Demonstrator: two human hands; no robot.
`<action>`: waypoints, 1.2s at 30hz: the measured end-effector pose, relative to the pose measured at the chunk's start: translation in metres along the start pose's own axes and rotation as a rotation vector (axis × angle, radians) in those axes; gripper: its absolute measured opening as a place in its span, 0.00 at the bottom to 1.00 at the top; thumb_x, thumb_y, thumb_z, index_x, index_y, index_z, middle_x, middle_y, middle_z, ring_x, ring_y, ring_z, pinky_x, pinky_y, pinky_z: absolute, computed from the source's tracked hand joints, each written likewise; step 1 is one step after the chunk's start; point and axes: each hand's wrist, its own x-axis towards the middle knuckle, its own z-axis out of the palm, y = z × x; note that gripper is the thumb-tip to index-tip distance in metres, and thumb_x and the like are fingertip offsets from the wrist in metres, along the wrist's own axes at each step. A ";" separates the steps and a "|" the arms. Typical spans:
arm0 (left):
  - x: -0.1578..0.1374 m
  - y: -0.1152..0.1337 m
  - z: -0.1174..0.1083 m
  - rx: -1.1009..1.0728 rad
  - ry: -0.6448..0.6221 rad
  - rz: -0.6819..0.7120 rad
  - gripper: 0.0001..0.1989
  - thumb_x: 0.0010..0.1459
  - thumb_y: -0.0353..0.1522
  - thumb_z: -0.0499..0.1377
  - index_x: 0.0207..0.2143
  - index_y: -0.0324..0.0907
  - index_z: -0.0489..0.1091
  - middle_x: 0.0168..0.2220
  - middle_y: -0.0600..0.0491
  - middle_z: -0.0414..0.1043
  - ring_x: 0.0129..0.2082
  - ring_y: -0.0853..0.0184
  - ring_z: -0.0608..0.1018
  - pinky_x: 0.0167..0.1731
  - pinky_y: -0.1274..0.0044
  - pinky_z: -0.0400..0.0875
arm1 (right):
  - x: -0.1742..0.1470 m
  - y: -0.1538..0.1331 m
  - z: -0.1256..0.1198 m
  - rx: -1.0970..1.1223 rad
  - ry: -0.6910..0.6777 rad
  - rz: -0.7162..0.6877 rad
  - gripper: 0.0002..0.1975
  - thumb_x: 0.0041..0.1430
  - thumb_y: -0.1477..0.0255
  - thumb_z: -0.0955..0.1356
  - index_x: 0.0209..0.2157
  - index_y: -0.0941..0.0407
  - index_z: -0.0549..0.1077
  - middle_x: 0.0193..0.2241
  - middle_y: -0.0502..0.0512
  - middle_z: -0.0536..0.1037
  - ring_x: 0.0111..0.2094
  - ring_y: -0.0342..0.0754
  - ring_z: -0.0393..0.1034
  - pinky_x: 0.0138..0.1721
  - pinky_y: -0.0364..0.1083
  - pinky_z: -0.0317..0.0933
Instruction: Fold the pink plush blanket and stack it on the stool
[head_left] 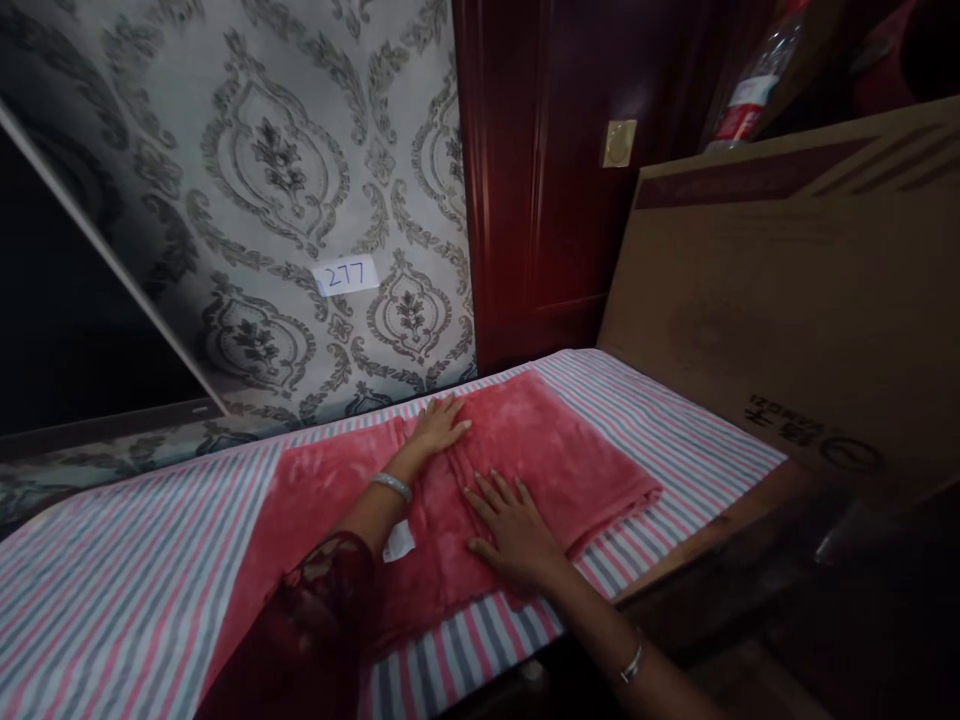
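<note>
A plush red cloth (570,450), folded in layers, lies on a striped cover (165,560). My left hand (439,425) rests flat on its far part, close to a fold that runs down the middle, with the fingers apart. Nearer to me, my right hand (514,530) presses palm down on the same cloth, right of that fold, its fingers spread. A small white label (399,541) shows on the cloth beside my left wrist. My left forearm and sleeve hide some of the cloth's left part.
A large cardboard box (750,300) stands at the right, with a plastic bottle (750,95) behind its top edge. Patterned wallpaper with a paper marked 277 (346,274) and a dark red door panel (525,200) close off the back. A dark screen (82,300) is at the left.
</note>
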 end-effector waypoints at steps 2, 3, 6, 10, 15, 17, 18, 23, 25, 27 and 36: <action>0.007 -0.004 0.013 0.015 -0.023 -0.044 0.33 0.67 0.46 0.50 0.71 0.46 0.54 0.74 0.46 0.44 0.72 0.43 0.49 0.66 0.50 0.47 | 0.000 0.001 -0.001 0.012 -0.005 -0.002 0.38 0.67 0.50 0.62 0.72 0.47 0.49 0.73 0.55 0.44 0.74 0.58 0.31 0.70 0.65 0.24; 0.008 -0.007 0.019 0.019 -0.024 -0.062 0.34 0.67 0.47 0.49 0.71 0.46 0.53 0.74 0.46 0.43 0.72 0.43 0.50 0.66 0.50 0.47 | 0.001 0.002 -0.001 0.016 -0.008 -0.005 0.38 0.67 0.50 0.62 0.72 0.46 0.49 0.73 0.55 0.44 0.74 0.58 0.30 0.69 0.65 0.23; 0.009 -0.013 0.033 0.042 0.006 -0.089 0.34 0.68 0.47 0.46 0.72 0.46 0.51 0.74 0.46 0.42 0.72 0.45 0.51 0.67 0.52 0.45 | 0.002 0.003 0.001 0.029 -0.007 -0.009 0.39 0.66 0.49 0.62 0.72 0.46 0.48 0.73 0.54 0.43 0.74 0.58 0.30 0.69 0.65 0.23; 0.007 -0.015 0.037 0.068 0.016 -0.076 0.34 0.68 0.48 0.46 0.72 0.46 0.51 0.74 0.46 0.43 0.72 0.46 0.51 0.67 0.54 0.46 | 0.002 0.004 0.004 0.040 0.027 -0.019 0.39 0.65 0.49 0.63 0.72 0.46 0.50 0.73 0.55 0.45 0.74 0.59 0.31 0.70 0.66 0.26; 0.010 -0.017 0.027 0.078 -0.026 -0.077 0.35 0.68 0.48 0.45 0.72 0.44 0.49 0.75 0.46 0.41 0.72 0.46 0.50 0.67 0.54 0.46 | -0.007 0.013 -0.017 0.083 0.115 -0.068 0.33 0.65 0.53 0.64 0.68 0.47 0.62 0.68 0.58 0.60 0.69 0.59 0.53 0.69 0.62 0.43; 0.013 -0.013 0.019 0.076 -0.079 -0.090 0.35 0.68 0.48 0.45 0.73 0.45 0.49 0.75 0.46 0.41 0.72 0.46 0.50 0.67 0.53 0.47 | -0.010 0.025 -0.040 0.040 0.216 -0.019 0.29 0.66 0.59 0.64 0.66 0.53 0.66 0.64 0.62 0.67 0.65 0.60 0.61 0.68 0.62 0.48; 0.015 -0.008 0.014 0.086 -0.094 -0.103 0.36 0.67 0.49 0.46 0.72 0.45 0.50 0.74 0.45 0.42 0.72 0.45 0.50 0.67 0.53 0.48 | -0.010 0.034 -0.053 -0.007 0.265 0.030 0.28 0.67 0.62 0.63 0.65 0.56 0.66 0.64 0.63 0.68 0.65 0.61 0.61 0.67 0.63 0.48; 0.007 0.041 0.005 0.195 0.061 0.018 0.34 0.66 0.51 0.48 0.69 0.44 0.60 0.72 0.43 0.50 0.72 0.41 0.47 0.67 0.49 0.41 | 0.007 0.091 -0.103 -0.257 0.301 0.317 0.29 0.70 0.62 0.60 0.70 0.54 0.58 0.71 0.62 0.54 0.72 0.63 0.43 0.67 0.68 0.43; -0.003 0.061 0.015 0.213 0.072 0.111 0.35 0.66 0.52 0.48 0.70 0.47 0.57 0.73 0.44 0.49 0.72 0.41 0.47 0.67 0.48 0.40 | 0.016 0.113 -0.104 -0.308 0.253 0.364 0.30 0.71 0.61 0.60 0.70 0.51 0.56 0.73 0.58 0.47 0.73 0.63 0.36 0.67 0.70 0.41; -0.012 0.071 0.031 0.227 0.050 0.146 0.37 0.65 0.53 0.49 0.71 0.50 0.53 0.73 0.45 0.47 0.72 0.40 0.47 0.66 0.46 0.41 | 0.021 0.132 -0.095 -0.303 0.177 0.379 0.30 0.71 0.59 0.59 0.71 0.49 0.54 0.73 0.55 0.44 0.73 0.63 0.35 0.66 0.69 0.43; -0.016 0.068 0.052 0.171 0.000 0.148 0.39 0.65 0.55 0.46 0.73 0.50 0.48 0.74 0.44 0.42 0.72 0.39 0.45 0.65 0.45 0.41 | 0.020 0.165 -0.063 -0.121 0.182 0.349 0.32 0.70 0.57 0.58 0.72 0.48 0.52 0.74 0.56 0.42 0.72 0.61 0.40 0.65 0.66 0.49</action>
